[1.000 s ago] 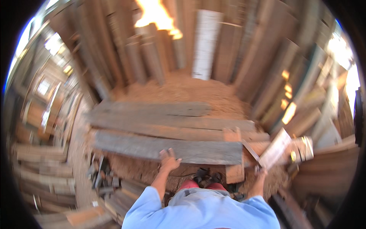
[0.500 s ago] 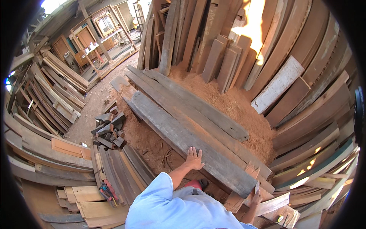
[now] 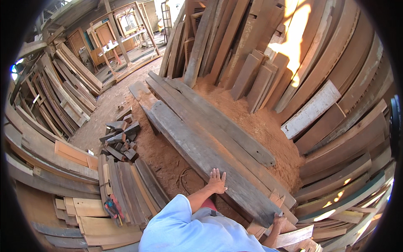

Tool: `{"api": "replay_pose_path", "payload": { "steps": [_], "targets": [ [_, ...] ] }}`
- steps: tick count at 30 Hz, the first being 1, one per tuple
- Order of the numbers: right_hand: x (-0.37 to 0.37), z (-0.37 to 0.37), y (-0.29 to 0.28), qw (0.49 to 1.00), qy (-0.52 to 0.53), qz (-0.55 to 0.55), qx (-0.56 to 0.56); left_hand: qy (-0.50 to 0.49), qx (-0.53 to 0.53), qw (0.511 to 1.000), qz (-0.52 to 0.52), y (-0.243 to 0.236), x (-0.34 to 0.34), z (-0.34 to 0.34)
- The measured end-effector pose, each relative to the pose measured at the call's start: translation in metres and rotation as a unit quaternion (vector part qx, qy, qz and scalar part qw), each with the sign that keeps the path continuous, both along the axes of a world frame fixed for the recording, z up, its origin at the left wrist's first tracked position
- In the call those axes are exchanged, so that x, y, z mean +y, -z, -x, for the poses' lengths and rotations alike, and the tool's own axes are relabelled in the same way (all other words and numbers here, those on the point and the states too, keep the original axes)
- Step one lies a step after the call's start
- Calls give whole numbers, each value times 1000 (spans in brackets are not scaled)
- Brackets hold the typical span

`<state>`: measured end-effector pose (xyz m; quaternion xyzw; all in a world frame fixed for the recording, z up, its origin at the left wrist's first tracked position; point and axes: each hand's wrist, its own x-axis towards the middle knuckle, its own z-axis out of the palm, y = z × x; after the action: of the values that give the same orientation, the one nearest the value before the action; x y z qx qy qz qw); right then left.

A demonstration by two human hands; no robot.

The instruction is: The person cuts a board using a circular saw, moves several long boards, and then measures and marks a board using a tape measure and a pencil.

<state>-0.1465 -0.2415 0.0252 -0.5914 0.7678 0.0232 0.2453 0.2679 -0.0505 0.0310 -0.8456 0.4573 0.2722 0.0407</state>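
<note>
My left hand [image 3: 217,182] lies on the long weathered grey plank [image 3: 184,147], fingers stretched out over its face. My right hand [image 3: 278,224] is at that plank's near right end, fingers curled; what they hold is too small to make out. Beyond this plank lie other long boards [image 3: 226,130] on reddish sawdust [image 3: 285,164]. Just right of my right hand is a short pale board [image 3: 294,236].
Upright planks [image 3: 226,38] line the back and right. A pile of dark offcuts [image 3: 121,140] lies left of the boards, near stacked boards [image 3: 138,189] with a red-handled tool [image 3: 114,209]. A dirt path [image 3: 96,122] leads toward wooden frames and doors [image 3: 105,38].
The view has swung from facing the upright planks to looking along the boards' length. My right hand has moved from beside the pale board onto the grey plank's end; my left hand stays flat on that plank.
</note>
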Motion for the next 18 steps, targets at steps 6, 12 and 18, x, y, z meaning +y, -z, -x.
{"api": "replay_pose_path", "payload": {
  "steps": [6, 12, 18],
  "targets": [
    [-7, -73, 9, 980, -129, 128, -75, 12, -5, 1000, 8, -11, 2, 1],
    [-5, -205, -5, 944, -308, 45, -111, 53, 30, 993, 97, -2, 23, -22],
    [-7, -314, -14, 910, -390, -106, -95, -188, 529, 780, 275, 49, 75, -119]
  ]
}}
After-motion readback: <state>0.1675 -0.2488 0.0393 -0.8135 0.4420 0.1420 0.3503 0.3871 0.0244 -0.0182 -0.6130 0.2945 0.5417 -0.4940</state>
